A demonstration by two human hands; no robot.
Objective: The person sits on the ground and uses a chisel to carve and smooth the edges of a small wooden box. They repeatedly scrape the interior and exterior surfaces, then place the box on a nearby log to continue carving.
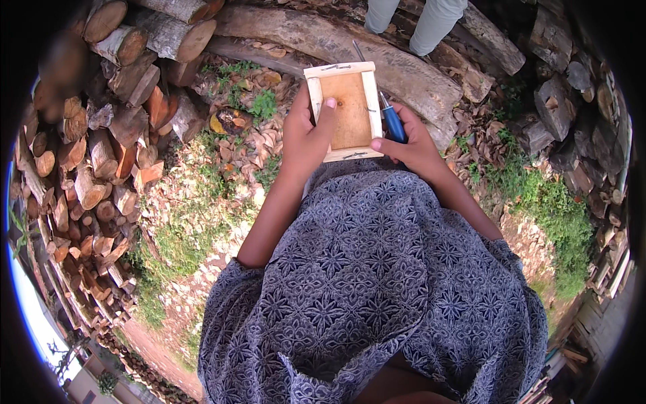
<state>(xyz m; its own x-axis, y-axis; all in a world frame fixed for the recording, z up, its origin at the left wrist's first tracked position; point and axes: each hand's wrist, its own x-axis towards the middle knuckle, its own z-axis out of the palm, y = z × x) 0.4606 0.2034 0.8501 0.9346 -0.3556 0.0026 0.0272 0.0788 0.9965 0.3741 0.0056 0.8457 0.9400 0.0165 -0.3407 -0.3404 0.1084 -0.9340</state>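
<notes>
A small square wooden frame [343, 111] with pale sides, a brown panel inside and metal staples at its corners is held up in front of me. My left hand [304, 138] grips its left side, thumb lying on the brown panel. My right hand [412, 145] supports the frame's right lower corner with a finger and also holds a blue-handled tool [391, 121], whose thin metal shaft points up past the frame. My lap, in a dark patterned cloth [377, 269], fills the lower half of the view.
Stacked cut firewood [101, 155] lines the left side. Large logs [377, 54] lie across the top, and another person's light-trousered legs [417, 20] stand there. More wood pieces [565, 101] sit right. Ground with dry leaves and grass [202, 209] lies below.
</notes>
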